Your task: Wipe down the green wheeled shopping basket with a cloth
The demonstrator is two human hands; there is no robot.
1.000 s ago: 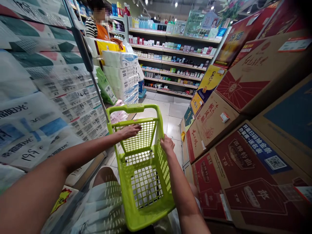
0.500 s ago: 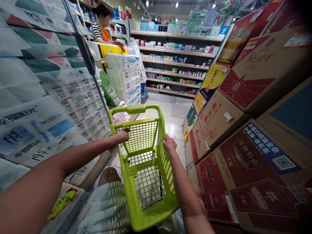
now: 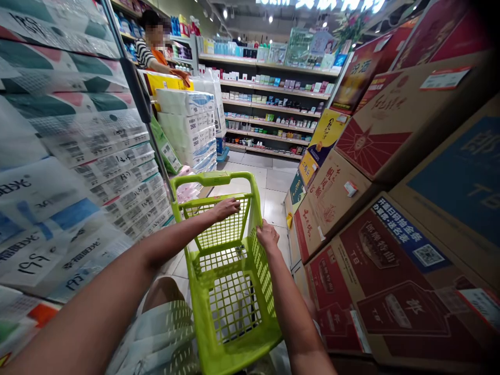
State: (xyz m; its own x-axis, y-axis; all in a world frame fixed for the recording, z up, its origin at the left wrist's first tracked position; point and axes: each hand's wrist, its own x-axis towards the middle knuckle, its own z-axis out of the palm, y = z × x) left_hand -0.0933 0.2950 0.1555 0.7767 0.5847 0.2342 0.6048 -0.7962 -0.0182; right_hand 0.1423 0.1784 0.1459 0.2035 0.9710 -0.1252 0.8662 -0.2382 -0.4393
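A lime-green plastic shopping basket (image 3: 213, 294) with mesh walls and floor stands in front of me, with nothing seen inside. It has a long metal pole (image 3: 158, 151) with a dark grip at its far left corner. My right hand (image 3: 268, 235) is closed round the right rim. My left hand (image 3: 227, 208) reaches across to the upper edge of the mesh panel (image 3: 221, 229) at the far end. Its fingers are loosely bent and partly stretched; whether they press on the panel I cannot make out.
Stacked paper packs (image 3: 113, 156) crowd the left side. Cardboard cartons (image 3: 394, 271) rise close on the right. Shelves (image 3: 273, 96) of small boxed goods cross the far end of a tiled floor (image 3: 275, 205). A person (image 3: 152, 49) in a striped top stands behind the packs.
My left hand has moved rightward from the panel's left side to its upper right part. My right hand keeps its hold on the rim. The view has turned slightly right.
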